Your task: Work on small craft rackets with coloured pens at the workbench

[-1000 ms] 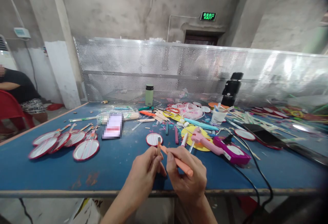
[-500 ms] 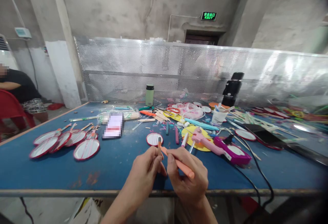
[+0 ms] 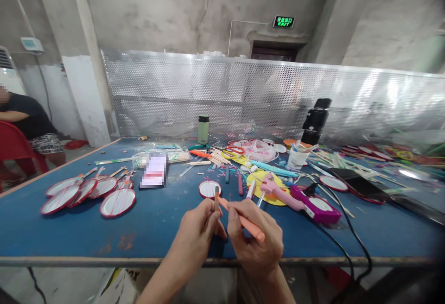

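Note:
My left hand (image 3: 198, 226) is closed around a small wooden stick (image 3: 216, 198), which stands nearly upright and is coloured orange on part of its face. In my right hand (image 3: 260, 241) an orange marker (image 3: 253, 229) is gripped like a pen. Its tip points left at the stick; whether the two touch I cannot tell. Just beyond my hands lies a white disc with a red rim (image 3: 209, 188), partly covered by the stick. To the right, a pink and purple glue gun (image 3: 283, 196) rests across a yellow disc (image 3: 259, 177).
Several red-rimmed discs on sticks (image 3: 117, 202) lie at the left, near a phone (image 3: 154, 172). Wooden sticks (image 3: 220, 156), a green bottle (image 3: 203, 130) and a white cup (image 3: 297, 159) stand or lie farther back. Black cables (image 3: 354, 230) cross the table's front right. A person (image 3: 26, 111) sits far left.
Almost nothing differs. My right hand and the marker have shifted very slightly to the right.

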`<action>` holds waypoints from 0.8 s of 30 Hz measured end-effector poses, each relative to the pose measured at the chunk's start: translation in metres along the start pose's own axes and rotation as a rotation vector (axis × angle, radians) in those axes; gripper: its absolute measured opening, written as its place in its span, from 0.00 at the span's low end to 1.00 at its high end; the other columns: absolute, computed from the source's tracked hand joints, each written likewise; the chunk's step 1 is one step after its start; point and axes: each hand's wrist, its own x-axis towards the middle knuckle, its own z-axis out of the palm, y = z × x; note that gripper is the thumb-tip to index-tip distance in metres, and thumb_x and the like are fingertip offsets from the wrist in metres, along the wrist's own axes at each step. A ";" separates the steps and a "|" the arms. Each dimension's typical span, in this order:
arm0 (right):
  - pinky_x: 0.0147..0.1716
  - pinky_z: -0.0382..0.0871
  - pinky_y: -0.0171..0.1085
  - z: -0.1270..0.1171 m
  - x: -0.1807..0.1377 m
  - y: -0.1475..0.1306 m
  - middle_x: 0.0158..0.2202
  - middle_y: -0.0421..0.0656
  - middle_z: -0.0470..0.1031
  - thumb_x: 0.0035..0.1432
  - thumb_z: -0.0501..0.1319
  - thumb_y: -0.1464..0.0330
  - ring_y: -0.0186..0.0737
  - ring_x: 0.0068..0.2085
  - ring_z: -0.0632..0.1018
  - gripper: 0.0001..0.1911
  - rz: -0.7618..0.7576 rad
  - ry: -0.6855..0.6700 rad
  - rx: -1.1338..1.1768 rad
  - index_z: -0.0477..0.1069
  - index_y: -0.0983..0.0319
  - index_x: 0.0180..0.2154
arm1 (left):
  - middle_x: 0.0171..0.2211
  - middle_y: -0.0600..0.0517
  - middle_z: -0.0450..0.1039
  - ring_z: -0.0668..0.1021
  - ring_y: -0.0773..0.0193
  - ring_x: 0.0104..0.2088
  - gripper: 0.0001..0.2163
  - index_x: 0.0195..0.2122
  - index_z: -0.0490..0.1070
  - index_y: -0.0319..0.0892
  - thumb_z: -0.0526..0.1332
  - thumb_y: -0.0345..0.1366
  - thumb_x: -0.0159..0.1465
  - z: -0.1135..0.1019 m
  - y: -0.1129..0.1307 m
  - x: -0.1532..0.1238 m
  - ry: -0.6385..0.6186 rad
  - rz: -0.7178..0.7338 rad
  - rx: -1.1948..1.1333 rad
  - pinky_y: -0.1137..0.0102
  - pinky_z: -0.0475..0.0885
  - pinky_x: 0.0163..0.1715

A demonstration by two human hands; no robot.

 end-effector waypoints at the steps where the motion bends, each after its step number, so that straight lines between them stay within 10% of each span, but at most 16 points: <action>1: 0.29 0.69 0.31 0.000 0.000 0.000 0.26 0.39 0.76 0.59 0.60 0.78 0.31 0.26 0.75 0.07 0.001 -0.008 0.005 0.73 0.62 0.36 | 0.24 0.56 0.72 0.69 0.69 0.24 0.10 0.32 0.62 0.43 0.51 0.39 0.71 0.000 0.000 0.000 -0.002 0.000 0.000 0.73 0.58 0.27; 24: 0.28 0.68 0.31 -0.003 -0.001 -0.002 0.25 0.39 0.76 0.59 0.59 0.79 0.31 0.25 0.75 0.07 0.014 0.019 0.003 0.72 0.62 0.35 | 0.24 0.55 0.73 0.70 0.68 0.25 0.12 0.31 0.63 0.43 0.51 0.41 0.70 0.001 0.002 0.000 0.006 -0.002 0.007 0.74 0.60 0.27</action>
